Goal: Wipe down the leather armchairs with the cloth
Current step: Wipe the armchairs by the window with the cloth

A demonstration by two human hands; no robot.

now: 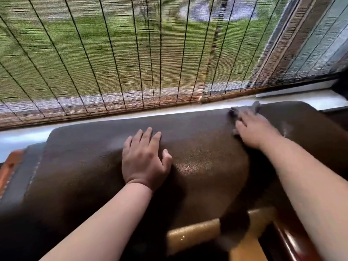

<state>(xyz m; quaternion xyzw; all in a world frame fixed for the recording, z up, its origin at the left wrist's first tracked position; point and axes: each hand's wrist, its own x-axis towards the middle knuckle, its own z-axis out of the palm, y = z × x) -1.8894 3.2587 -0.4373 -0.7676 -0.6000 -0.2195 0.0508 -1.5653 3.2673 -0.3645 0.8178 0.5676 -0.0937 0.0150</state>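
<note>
Both arms outstretched: left hand (145, 161) flat, fingers spread on armchair (197, 166); right hand (252, 129) flat, pressing cloth (243, 111).

Cloth (244, 112), at 2 o'clock: motion-blurred and mostly hidden under the right hand (254, 130), itself smeared, so its fingers cannot be told apart. Armchair (197, 151): cut by the lower and right edges; its lower right part is hidden behind the right forearm. Bamboo blind (131, 53): blurred throughout, the view through it indistinct.
</note>
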